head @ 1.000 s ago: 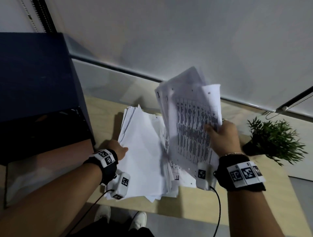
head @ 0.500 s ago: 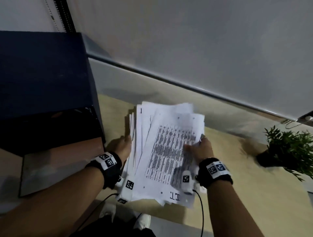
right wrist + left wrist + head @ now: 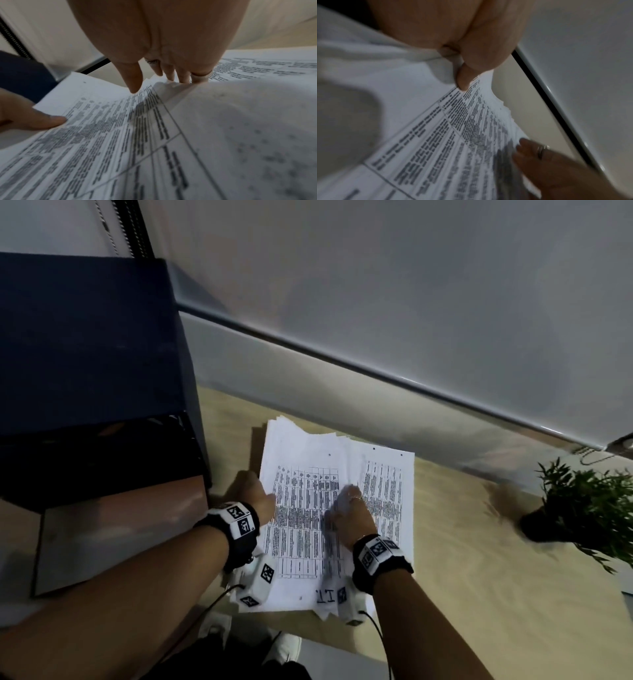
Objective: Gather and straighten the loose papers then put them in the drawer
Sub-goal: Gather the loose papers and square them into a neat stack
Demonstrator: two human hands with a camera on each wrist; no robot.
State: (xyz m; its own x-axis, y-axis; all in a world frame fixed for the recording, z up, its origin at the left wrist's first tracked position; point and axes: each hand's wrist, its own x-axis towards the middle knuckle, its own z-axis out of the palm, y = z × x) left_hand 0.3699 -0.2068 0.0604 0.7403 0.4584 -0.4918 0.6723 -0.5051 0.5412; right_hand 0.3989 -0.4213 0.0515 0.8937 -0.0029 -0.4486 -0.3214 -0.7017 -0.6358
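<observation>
A stack of printed papers (image 3: 308,508) lies flat on the wooden table (image 3: 479,559), its sheets slightly fanned at the far and right edges. My left hand (image 3: 255,494) holds the stack's left edge, and the left wrist view shows its thumb (image 3: 464,79) pinching down on the top sheet (image 3: 436,142). My right hand (image 3: 349,508) rests on top of the stack near its middle. Its fingers (image 3: 180,75) are straight and press on the paper (image 3: 120,135). The dark blue cabinet (image 3: 85,344) stands just left of the papers.
Below the cabinet's top is a dark opening (image 3: 102,457), with a brownish panel (image 3: 120,535) beneath it. A small potted plant (image 3: 589,508) stands at the table's right end. A grey wall panel (image 3: 376,337) runs behind the table.
My right hand brought its raised sheets down onto the stack and let go. It now lies flat on top, while my left hand stays at the left edge.
</observation>
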